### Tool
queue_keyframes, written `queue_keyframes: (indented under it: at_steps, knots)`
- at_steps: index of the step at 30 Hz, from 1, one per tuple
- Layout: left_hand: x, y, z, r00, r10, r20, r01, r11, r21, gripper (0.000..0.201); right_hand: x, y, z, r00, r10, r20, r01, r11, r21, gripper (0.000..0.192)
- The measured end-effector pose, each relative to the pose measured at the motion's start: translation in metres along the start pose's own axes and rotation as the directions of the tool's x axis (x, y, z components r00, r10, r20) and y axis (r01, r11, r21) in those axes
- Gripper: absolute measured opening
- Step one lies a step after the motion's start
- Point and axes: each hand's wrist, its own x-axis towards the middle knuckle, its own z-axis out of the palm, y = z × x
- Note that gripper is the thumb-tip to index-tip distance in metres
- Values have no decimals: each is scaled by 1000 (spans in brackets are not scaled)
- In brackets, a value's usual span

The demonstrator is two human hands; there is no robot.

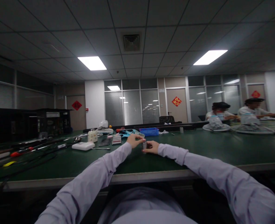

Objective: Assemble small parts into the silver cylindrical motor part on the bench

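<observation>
A small grey cylinder [144, 145] stands upright at the green table, in front of my body. My right hand [152, 147] grips its side from the right, thumb and fingers closed around it. Reaching in from the left, my left hand [135, 141] has its fingers pinched at the cylinder's top, palm down. The fingers partly cover the cylinder, so its exact kind and its top cannot be made out.
Behind my hands lie a blue basket [148, 132] and light blue gloves [128, 133]. A white box [83, 146], a pale jar [92, 135] and black cables [41, 157] are on the left. Two people sit at the far right near white fans [216, 126].
</observation>
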Motion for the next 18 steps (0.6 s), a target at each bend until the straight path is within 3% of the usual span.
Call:
queue_keyframes:
  at_steps: [12,18]
  knots:
    - [1,2,0,996,72,-61,-70,997,33,25,1,-1,0,1000,1,11,-1,1000,-19,27]
    - [7,-11,-27,984,-20,-174,7,997,-73,28,0,1,-1,999,9,37,-8,1000,-30,25]
